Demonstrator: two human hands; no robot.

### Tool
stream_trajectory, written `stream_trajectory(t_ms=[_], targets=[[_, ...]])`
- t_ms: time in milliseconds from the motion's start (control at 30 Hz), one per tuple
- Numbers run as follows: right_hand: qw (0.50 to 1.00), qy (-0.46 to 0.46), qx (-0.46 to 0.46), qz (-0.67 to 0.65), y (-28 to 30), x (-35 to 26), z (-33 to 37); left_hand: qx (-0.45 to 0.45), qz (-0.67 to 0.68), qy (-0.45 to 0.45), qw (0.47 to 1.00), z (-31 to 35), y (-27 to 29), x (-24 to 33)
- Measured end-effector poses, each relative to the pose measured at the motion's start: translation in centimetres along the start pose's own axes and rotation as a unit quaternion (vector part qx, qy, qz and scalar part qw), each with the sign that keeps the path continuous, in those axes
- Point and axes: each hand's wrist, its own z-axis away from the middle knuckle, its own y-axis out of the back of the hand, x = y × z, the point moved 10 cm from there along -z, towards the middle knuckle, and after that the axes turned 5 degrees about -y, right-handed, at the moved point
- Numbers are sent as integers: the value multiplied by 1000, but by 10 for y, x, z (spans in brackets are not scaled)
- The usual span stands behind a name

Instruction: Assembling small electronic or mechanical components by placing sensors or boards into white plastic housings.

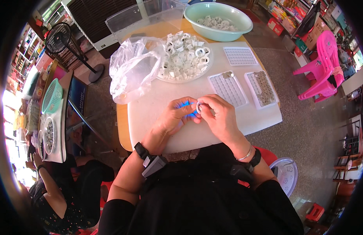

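Observation:
Over the near part of the white-covered table (158, 137), my two hands meet around a small white ring-shaped piece (198, 107). My left hand (177, 114) steadies it from the left with bent fingers, and a blue glow lights the fingers there. On the other side my right hand (219, 116) pinches the same piece between thumb and fingertips. Whether anything smaller sits in the fingers is hidden. Beyond my hands, a round clear tray (207, 70) carries a heap of similar white plastic pieces (185, 56). A white gridded tray (228, 91) with a few small parts lies nearest my right hand.
A second tray (252, 102) holds many small greyish-brown parts; another gridded tray (240, 56) lies behind. A crumpled clear plastic bag (134, 66) borders the heap. A pale green basin (193, 30) of white pieces stands far right. Another person (56, 192) sits at left.

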Motion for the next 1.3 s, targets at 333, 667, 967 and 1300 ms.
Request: stream_trajectory(t_ms=[333,667,967,1300], targets=[[993,-71,-17,-96,0,9,3,0,35,-3,999,0,0,2],[999,10,-26,-44,-2,-5,2,-3,12,-18,1000,0,-4,5],[994,-19,-52,-92,1,0,-3,13,25,-13,1000,-1,-1,5],[970,-133,-97,-179,-10,13,-7,-32,36,13,999,4,-7,3]])
